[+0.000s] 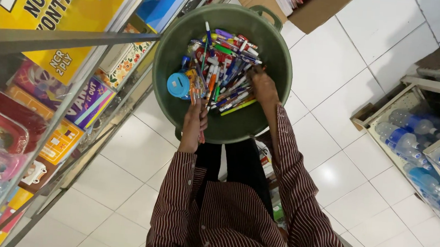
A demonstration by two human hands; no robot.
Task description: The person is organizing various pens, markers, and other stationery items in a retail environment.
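Standing well left of the left hand (195,122), a glass-fronted metal display shelf (54,37) packed with yellow pads, colourful books and red cases. Spreading beneath both hands, white glossy floor tiles (349,71). Well right of the right hand (263,85), a pale wooden rack of clear plastic water bottles with blue caps (417,139). Beyond both hands, at the top edge, an open brown cardboard box (318,11) with books inside. Directly under and around both hands, a round dark green plastic basin with loop handles (241,121), filled across its far half with a heap of mixed coloured pens and markers (229,67). Covering both forearms, dark red striped shirt sleeves (290,165). Right hand reaching down into the near right side of the pen heap, fingers buried among the pens; cannot tell whether closed on any. Left hand clenched around a small bunch of pens (200,93) at the near edge of the heap, tips pointing away. Just left of the left hand's bunch, lying in the basin, a small round blue plastic container (178,85).
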